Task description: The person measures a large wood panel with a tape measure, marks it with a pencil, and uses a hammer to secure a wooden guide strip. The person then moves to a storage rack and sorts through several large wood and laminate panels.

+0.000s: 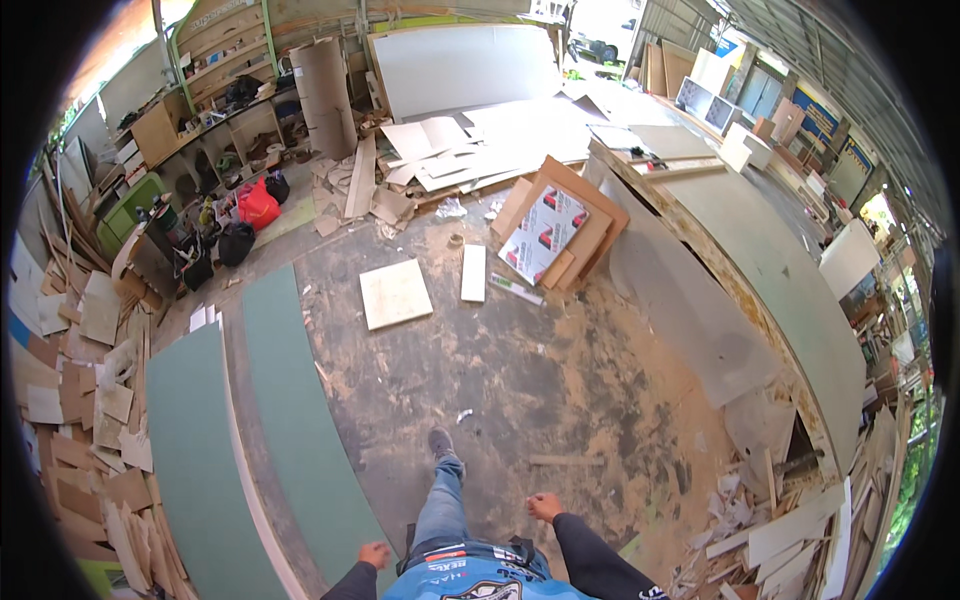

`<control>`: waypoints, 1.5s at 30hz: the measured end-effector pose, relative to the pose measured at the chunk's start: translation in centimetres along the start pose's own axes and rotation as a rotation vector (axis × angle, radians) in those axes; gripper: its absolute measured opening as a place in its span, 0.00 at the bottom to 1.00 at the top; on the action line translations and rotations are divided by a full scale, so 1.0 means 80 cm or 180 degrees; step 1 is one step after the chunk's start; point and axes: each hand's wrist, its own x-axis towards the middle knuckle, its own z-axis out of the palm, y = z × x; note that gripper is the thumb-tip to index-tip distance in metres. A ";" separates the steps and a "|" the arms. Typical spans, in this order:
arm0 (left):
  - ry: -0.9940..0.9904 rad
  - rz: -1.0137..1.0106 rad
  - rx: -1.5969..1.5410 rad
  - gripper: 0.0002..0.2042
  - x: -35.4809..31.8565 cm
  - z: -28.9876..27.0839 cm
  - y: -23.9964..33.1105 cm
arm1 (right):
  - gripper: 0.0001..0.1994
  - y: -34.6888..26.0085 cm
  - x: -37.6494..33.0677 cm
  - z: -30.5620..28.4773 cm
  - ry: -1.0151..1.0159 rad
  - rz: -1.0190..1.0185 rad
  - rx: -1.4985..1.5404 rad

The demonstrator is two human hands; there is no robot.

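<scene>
Both hands are swinging empty and loosely curled, left hand at seven o'clock just beside the long green boards, right hand at five o'clock over dusty floor, so this looks like walking, nothing being carried. Square pale panel and narrow white offcut are lying ahead at twelve o'clock, well apart from either hand; reaching them likely calls for several strides and a stoop. Scrap piles are crowding nine o'clock, big tilted sheets hemming two o'clock.
</scene>
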 end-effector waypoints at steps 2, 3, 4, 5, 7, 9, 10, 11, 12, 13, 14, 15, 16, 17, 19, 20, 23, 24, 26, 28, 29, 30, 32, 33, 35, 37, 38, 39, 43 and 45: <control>-0.0264 -0.0140 0.1783 0.11 0.033 0.023 0.055 | 0.14 -0.002 0.055 -0.028 0.0136 -0.0318 -0.0300; -0.0382 0.0128 0.2298 0.12 0.054 0.014 0.084 | 0.14 -0.023 0.074 -0.026 0.0229 -0.0443 -0.0620; -0.0493 0.0384 0.2823 0.12 0.077 0.002 0.113 | 0.13 -0.047 0.086 -0.024 0.0315 -0.0568 -0.0930; -0.0609 0.0639 0.3355 0.12 0.102 -0.010 0.145 | 0.13 -0.073 0.101 -0.021 0.0412 -0.0693 -0.1233; -0.1020 0.1352 0.4420 0.13 0.160 0.004 0.228 | 0.13 -0.070 0.137 -0.037 0.0606 -0.0098 -0.0169; -0.0654 0.1105 0.3542 0.13 0.218 0.028 0.316 | 0.12 -0.107 0.182 -0.069 0.0659 0.0171 0.0470; -0.0060 0.0447 0.2179 0.12 0.247 0.008 0.352 | 0.12 -0.143 0.195 -0.058 0.0533 0.0173 0.0629; 0.0577 0.1093 0.2278 0.10 0.291 -0.005 0.406 | 0.12 -0.182 0.211 -0.051 0.0397 0.0169 0.0782; 0.0327 0.1923 0.2161 0.11 0.299 0.046 0.491 | 0.12 -0.161 0.211 -0.080 0.0677 0.0292 0.0602; 0.0467 0.2410 0.1591 0.11 0.318 0.064 0.576 | 0.12 -0.174 0.239 -0.102 0.0786 0.0231 0.0424; -0.0040 0.2426 0.0809 0.12 0.292 0.121 0.675 | 0.12 -0.158 0.246 -0.127 0.1026 0.0315 0.0268; -0.0379 0.2536 0.0573 0.12 0.275 0.126 0.758 | 0.13 -0.179 0.258 -0.119 0.0987 0.0332 0.0362; -0.0776 0.2587 -0.0148 0.14 0.261 0.127 0.829 | 0.13 -0.221 0.271 -0.119 0.0898 0.0317 0.0434; -0.1125 0.2810 -0.0541 0.17 0.216 0.143 0.908 | 0.13 -0.251 0.283 -0.129 0.0896 0.0336 0.0509; -0.1469 0.3398 -0.0430 0.20 0.140 0.150 1.030 | 0.13 -0.302 0.310 -0.132 0.0746 0.0319 0.0342; -0.1770 0.3656 -0.0575 0.19 0.111 0.158 1.081 | 0.14 -0.322 0.326 -0.139 0.0691 0.0302 0.0239; -0.2805 0.4468 -0.1036 0.17 0.041 0.186 1.199 | 0.15 -0.324 0.403 -0.154 0.0924 -0.0208 -0.0947; -0.3103 0.4819 -0.1181 0.16 0.012 0.197 1.236 | 0.15 -0.317 0.436 -0.174 0.0810 -0.0208 -0.1063; -0.3689 0.5268 -0.0685 0.09 -0.042 0.194 1.308 | 0.18 -0.315 0.507 -0.213 0.0484 -0.0241 -0.1317; -0.5232 0.5842 -0.1071 0.06 -0.081 0.246 1.380 | 0.19 -0.300 0.567 -0.284 0.0943 -0.0278 -0.1576; -0.6007 0.6050 -0.1285 0.08 -0.093 0.273 1.411 | 0.20 -0.312 0.598 -0.325 0.1234 -0.0287 -0.1680; -0.6221 0.6041 -0.1567 0.10 -0.099 0.296 1.426 | 0.21 -0.327 0.616 -0.350 0.1438 -0.0307 -0.1766; -0.5542 0.5994 -0.1782 0.10 -0.070 0.303 1.445 | 0.17 -0.525 0.652 -0.325 0.0790 -0.0318 -0.0275; -0.5727 0.5749 -0.1832 0.06 -0.065 0.313 1.468 | 0.15 -0.592 0.653 -0.355 0.0907 -0.0276 0.0225; -0.6383 0.5077 -0.1684 0.06 -0.058 0.333 1.523 | 0.12 -0.678 0.656 -0.425 0.1089 -0.0653 0.0390; -0.6806 0.4549 -0.1549 0.14 -0.045 0.354 1.558 | 0.12 -0.742 0.659 -0.451 0.1364 -0.0704 0.1139; -0.6865 0.4488 -0.1615 0.14 -0.042 0.370 1.572 | 0.12 -0.772 0.662 -0.468 0.1447 -0.0806 0.1184; -0.6875 0.4399 -0.1683 0.14 -0.036 0.382 1.580 | 0.12 -0.793 0.663 -0.471 0.1487 -0.0881 0.1231; -0.6703 0.4579 -0.3524 0.07 -0.021 0.457 1.571 | 0.11 -0.767 0.669 -0.439 0.1800 -0.0795 0.1609; -0.6694 0.4590 -0.3559 0.08 -0.011 0.474 1.590 | 0.11 -0.736 0.660 -0.410 0.1843 -0.0326 0.2042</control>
